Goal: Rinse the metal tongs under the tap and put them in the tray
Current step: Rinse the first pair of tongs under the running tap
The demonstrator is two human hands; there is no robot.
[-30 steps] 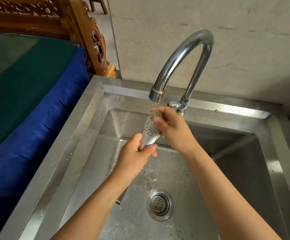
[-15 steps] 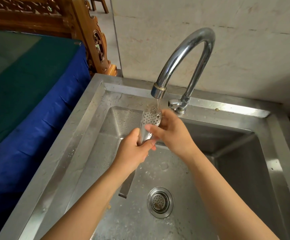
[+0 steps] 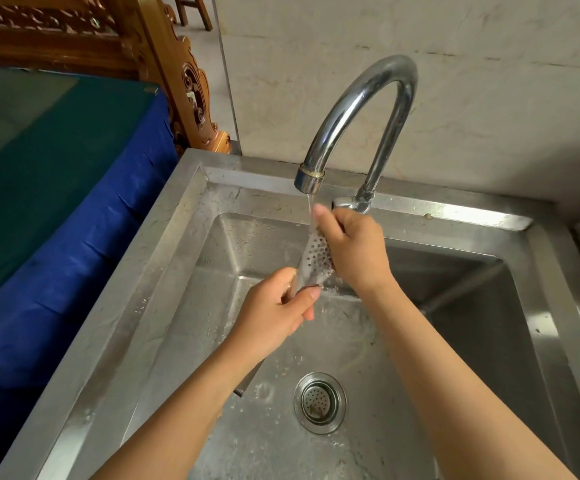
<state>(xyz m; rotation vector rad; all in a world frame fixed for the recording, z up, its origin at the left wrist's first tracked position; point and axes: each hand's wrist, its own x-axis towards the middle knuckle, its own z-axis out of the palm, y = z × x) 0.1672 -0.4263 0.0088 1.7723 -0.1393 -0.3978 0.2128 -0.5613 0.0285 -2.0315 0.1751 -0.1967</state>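
The metal tongs (image 3: 312,258) have a perforated head and point up towards the curved chrome tap (image 3: 357,109). A thin stream of water falls from the spout onto that head. My left hand (image 3: 274,317) is closed around the tongs' shaft, and the handle end pokes out below my wrist. My right hand (image 3: 354,247) wraps over the perforated head from the right, fingers curled on it, index fingertip up by the stream. No tray is in view.
A steel sink (image 3: 163,271) with a wet basin and a round drain strainer (image 3: 320,402) lies below my hands. A table covered in blue and green cloth (image 3: 56,188) is at the left, with carved wooden furniture (image 3: 191,91) behind it. A pale wall backs the tap.
My right hand has slid up along the perforated head and back over it under the water. My left hand has kept its hold on the shaft. The view has shifted slightly.
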